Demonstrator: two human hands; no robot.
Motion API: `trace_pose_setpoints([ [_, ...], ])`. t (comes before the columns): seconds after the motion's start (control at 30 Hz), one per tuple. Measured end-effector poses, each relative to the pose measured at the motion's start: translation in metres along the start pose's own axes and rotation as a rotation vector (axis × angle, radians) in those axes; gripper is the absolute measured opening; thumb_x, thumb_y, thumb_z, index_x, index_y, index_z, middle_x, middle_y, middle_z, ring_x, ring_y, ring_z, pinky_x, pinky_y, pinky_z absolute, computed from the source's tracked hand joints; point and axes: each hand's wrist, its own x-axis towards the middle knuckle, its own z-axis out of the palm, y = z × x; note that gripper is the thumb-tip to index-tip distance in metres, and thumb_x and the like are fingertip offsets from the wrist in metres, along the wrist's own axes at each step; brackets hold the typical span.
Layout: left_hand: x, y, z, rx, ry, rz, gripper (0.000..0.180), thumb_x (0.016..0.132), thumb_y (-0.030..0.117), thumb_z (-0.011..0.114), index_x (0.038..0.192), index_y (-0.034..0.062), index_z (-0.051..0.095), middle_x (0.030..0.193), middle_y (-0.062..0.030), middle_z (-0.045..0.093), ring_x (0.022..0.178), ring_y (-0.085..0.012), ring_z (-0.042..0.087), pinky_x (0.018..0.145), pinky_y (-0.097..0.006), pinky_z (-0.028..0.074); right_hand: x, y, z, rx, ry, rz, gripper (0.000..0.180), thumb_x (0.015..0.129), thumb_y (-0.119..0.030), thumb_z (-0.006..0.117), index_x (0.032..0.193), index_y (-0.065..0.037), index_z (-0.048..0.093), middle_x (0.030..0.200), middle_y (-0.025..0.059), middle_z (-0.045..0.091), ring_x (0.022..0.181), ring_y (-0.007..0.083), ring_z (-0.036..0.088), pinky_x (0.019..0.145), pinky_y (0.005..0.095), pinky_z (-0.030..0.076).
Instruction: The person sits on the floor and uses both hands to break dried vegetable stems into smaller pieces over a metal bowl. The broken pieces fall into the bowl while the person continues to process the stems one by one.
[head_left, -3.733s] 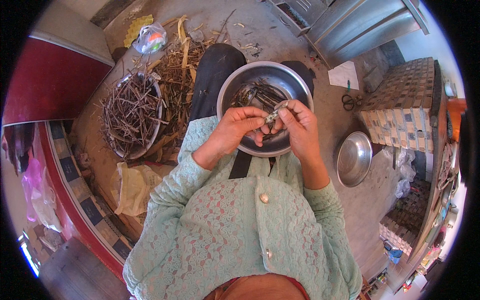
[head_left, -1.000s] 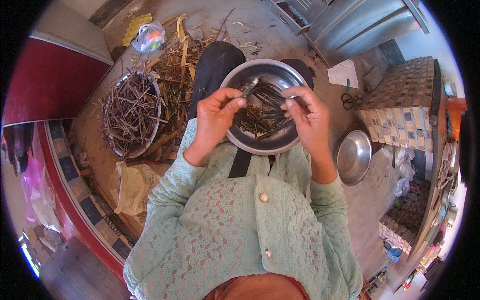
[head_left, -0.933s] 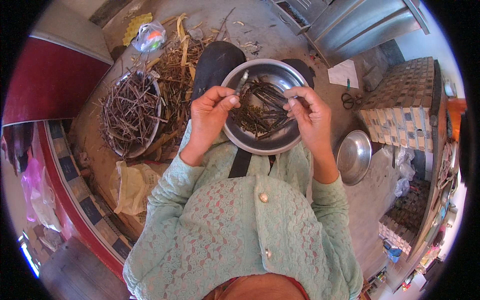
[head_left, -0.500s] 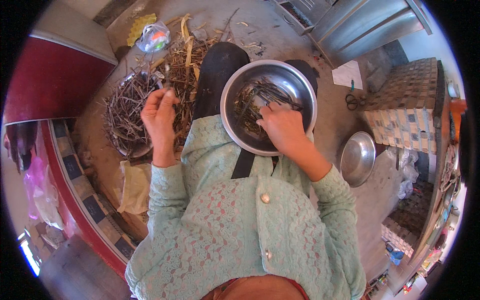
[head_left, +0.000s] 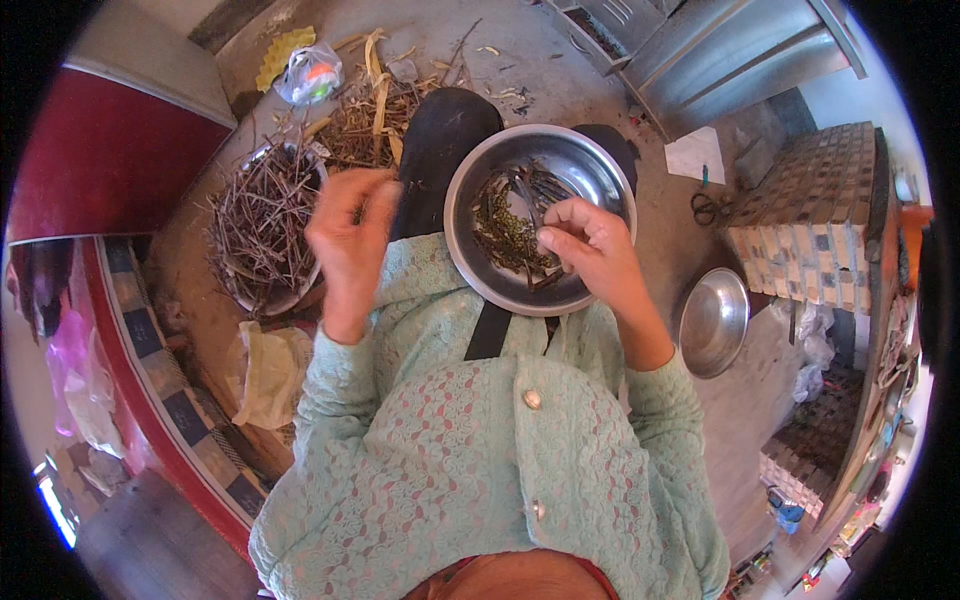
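Note:
A steel bowl (head_left: 462, 262) rests on my lap, tilted slightly. Inside lie long dark dry pods (head_left: 550, 184) and small green beans (head_left: 512, 207) mixed with bits of husk. My right hand (head_left: 597, 256) is over the bowl's right side, thumb and fingers pinched together; a slim dry pod (head_left: 529, 195) runs up from the fingertips. Left of the bowl, my left hand (head_left: 352, 245) is raised above my knee, its bent fingers smeared by motion, so whether they hold anything cannot be made out.
A basin of dry twigs (head_left: 265, 235) stands on the floor at left, beside loose stalks and husks (head_left: 355, 135). To the right are an empty metal basin (head_left: 714, 322), scissors (head_left: 705, 207), white paper (head_left: 694, 153) and a tiled brick structure (head_left: 800, 225). A red cabinet (head_left: 110, 155) is at far left.
My left hand has moved right, from beside the twig basin toward the bowl. My right hand has drawn back from the pods toward the bowl's right rim, uncovering more green beans.

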Motion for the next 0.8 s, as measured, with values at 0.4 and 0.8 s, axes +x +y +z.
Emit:
trace_pose_setpoints([
  [0.4, -0.026, 0.035, 0.073, -0.831, -0.48, -0.365, 0.009, 0.088, 0.006, 0.061, 0.082, -0.0016, 0.061, 0.083, -0.002, 0.062, 0.067, -0.005, 0.051, 0.06, -0.02, 0.043, -0.009, 0.007, 0.015, -0.038, 0.045, -0.067, 0.014, 0.084, -0.009, 0.065, 0.092, 0.0, 0.059, 0.074, 0.0018, 0.06, 0.063, 0.0059, 0.053, 0.057, 0.023, 0.045],
  [0.8, -0.035, 0.045, 0.087, -0.554, -0.422, -0.3, 0.01, 0.09, 0.004, 0.057, 0.082, -0.0017, 0.059, 0.071, -0.0017, 0.058, 0.064, -0.0056, 0.052, 0.057, -0.022, 0.043, -0.011, 0.014, 0.026, -0.325, 0.31, -0.216, 0.011, 0.078, -0.005, 0.067, 0.084, -0.002, 0.059, 0.074, 0.0119, 0.063, 0.062, 0.0165, 0.062, 0.057, 0.0277, 0.048],
])
